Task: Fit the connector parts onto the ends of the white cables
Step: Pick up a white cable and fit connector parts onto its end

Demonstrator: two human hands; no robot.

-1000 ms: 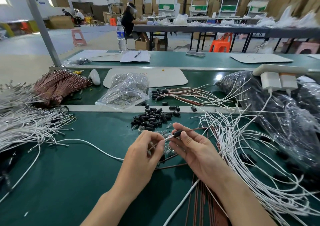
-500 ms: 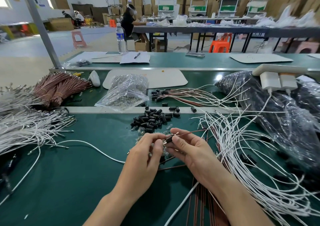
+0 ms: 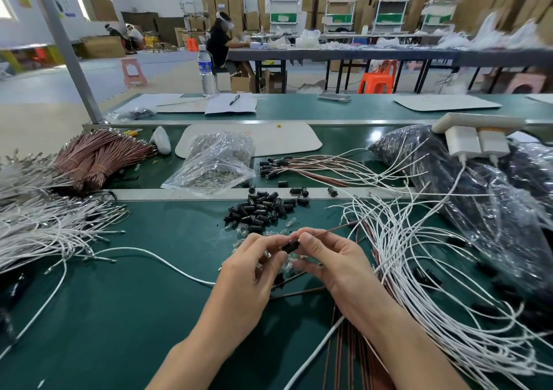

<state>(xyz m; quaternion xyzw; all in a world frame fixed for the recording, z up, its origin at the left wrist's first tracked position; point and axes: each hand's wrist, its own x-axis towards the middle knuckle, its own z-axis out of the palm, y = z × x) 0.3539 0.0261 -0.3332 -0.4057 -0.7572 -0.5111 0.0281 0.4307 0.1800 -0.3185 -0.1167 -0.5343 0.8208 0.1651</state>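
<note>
Black connector sleeve point(image 3: 289, 246) sits pinched at both ends, our left hand point(image 3: 248, 273) curled on one, our right hand point(image 3: 335, 264) on the other, low over the green mat point(image 3: 119, 315), likely to press it home. The white cable point(image 3: 194, 277) trails left; spare sleeves point(image 3: 263, 210) lie just beyond.

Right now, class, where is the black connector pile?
Head view, centre: the black connector pile lies on the green table, beyond the left hand and right hand, nearer than the clear bag.
</note>
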